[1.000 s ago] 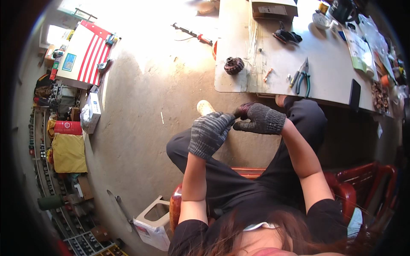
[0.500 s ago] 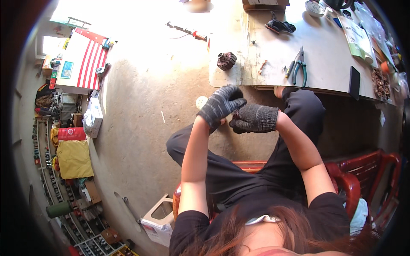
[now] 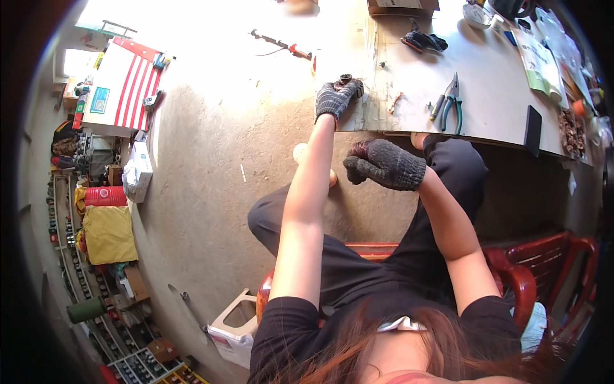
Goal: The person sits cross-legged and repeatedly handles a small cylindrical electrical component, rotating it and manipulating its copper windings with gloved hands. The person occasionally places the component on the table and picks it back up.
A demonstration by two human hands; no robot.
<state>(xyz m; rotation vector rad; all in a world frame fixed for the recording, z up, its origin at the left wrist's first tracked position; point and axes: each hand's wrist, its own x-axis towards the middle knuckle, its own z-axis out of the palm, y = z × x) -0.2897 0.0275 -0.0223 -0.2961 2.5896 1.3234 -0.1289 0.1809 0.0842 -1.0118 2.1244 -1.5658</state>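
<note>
Both my hands wear dark grey knitted gloves. My left hand (image 3: 338, 98) reaches to the near left corner of the white table, its fingers closed round a dark, ribbed round part (image 3: 346, 79) with a short ring-shaped hub on top. The glove covers most of that part. In front of the table edge, above my lap, my right hand (image 3: 387, 164) hovers with curled fingers. A dark reddish patch shows at its finger side; whether it is a held thing or the glove itself is unclear. Long-nose pliers (image 3: 453, 105) with blue-black handles lie on the table.
A small orange-brown piece (image 3: 396, 102), a black phone (image 3: 533, 130) and a crumpled black glove-like item (image 3: 425, 42) lie on the white table (image 3: 486, 77). A cardboard box (image 3: 403, 8) stands at its back. Left on the floor are a striped box (image 3: 125, 89) and a beige stool (image 3: 236, 320).
My left hand has moved away from my right hand, forward onto the table corner, and closed round the ribbed part. My right hand has stayed near its place, turning slightly.
</note>
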